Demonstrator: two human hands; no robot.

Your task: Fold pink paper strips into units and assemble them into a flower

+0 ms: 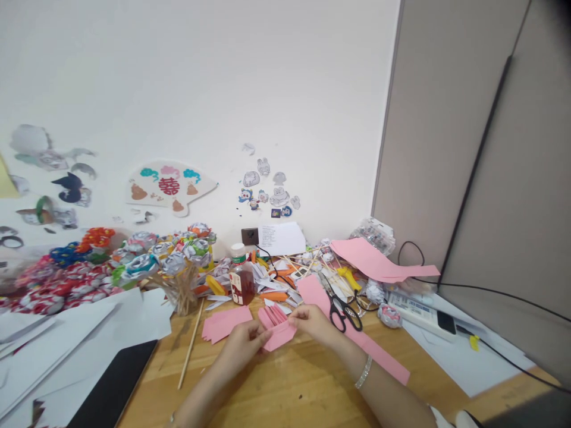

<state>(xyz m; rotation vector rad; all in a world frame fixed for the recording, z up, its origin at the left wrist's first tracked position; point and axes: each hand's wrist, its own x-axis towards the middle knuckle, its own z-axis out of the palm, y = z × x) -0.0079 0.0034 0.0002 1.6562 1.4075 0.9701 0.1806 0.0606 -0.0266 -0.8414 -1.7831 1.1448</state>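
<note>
Both of my hands hold a folded pink paper piece (277, 327) just above the wooden table (285, 386). My left hand (243, 343) pinches its lower left edge, fingers closed. My right hand (312, 321) grips its right end, fingers closed; a bracelet sits on that wrist. A stack of pink paper pieces (223, 324) lies just left of my hands. A long pink paper strip (375, 353) runs under my right forearm. Black scissors (342, 312) lie right beside my right hand.
A small bottle (241, 279) with reddish liquid stands behind the hands. Paper flowers (134, 261), wooden sticks (190, 348) and paper scraps crowd the back and left. White sheets (80, 339) lie at left. A remote (423, 315) and cables lie at right near a partition.
</note>
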